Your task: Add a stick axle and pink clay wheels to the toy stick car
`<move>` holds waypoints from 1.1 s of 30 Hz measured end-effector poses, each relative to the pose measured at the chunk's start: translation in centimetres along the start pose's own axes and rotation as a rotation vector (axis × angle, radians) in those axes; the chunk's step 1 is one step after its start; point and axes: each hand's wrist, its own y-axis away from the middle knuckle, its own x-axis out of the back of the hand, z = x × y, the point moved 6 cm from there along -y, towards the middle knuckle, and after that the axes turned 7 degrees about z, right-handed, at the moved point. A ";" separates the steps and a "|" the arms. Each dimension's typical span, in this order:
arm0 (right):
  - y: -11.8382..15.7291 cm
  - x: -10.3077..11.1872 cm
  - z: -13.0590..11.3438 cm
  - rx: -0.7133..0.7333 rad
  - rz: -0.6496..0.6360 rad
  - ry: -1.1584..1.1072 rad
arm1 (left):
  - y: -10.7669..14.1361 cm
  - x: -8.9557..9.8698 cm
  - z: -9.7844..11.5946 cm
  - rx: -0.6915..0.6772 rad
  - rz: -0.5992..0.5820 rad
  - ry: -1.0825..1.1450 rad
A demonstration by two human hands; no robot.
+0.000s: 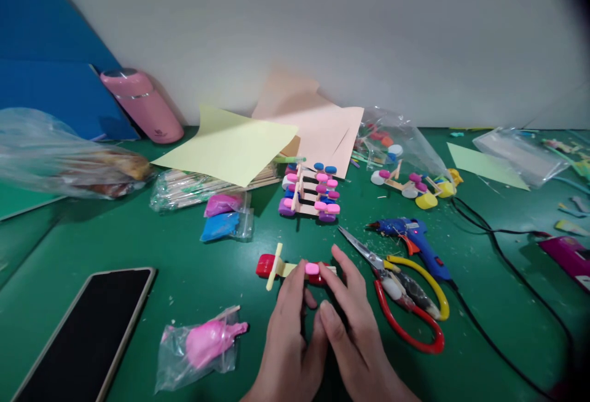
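A small stick model lies on the green table at the front middle, with a pale yellow crosspiece (pixel 275 267) and a red clay piece (pixel 266 265) at its left end. Near its right end, a pink clay piece (pixel 312 268) sits between the fingertips of my left hand (pixel 292 328) and my right hand (pixel 354 322). Both hands press it from either side, with more red clay partly hidden behind. My thumbs are close together below it. Behind stands a group of similar models (pixel 313 196) with pink, blue and purple clay pieces.
Scissors (pixel 391 285) and a blue glue gun (pixel 415 239) with a black cable lie right. A phone (pixel 87 334) and a bag of pink clay (pixel 207 343) lie left. Behind are clay packets (pixel 221 227), bagged sticks (pixel 198 190), yellow paper (pixel 230 144) and a pink bottle (pixel 145 107).
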 end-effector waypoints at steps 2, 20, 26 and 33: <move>0.0 0.1 0.1 -0.010 0.019 -0.003 | 0.0 -0.1 -0.2 0.013 -0.007 -0.009; 0.0 0.1 0.0 0.005 0.038 -0.058 | 0.2 -0.3 -0.4 0.114 -0.051 0.102; 0.0 0.0 0.2 0.007 0.008 -0.051 | 0.2 -0.3 -0.5 0.120 -0.037 0.114; -0.1 -0.2 0.3 0.033 -0.031 0.018 | 0.3 -0.6 -0.6 0.071 -0.057 0.073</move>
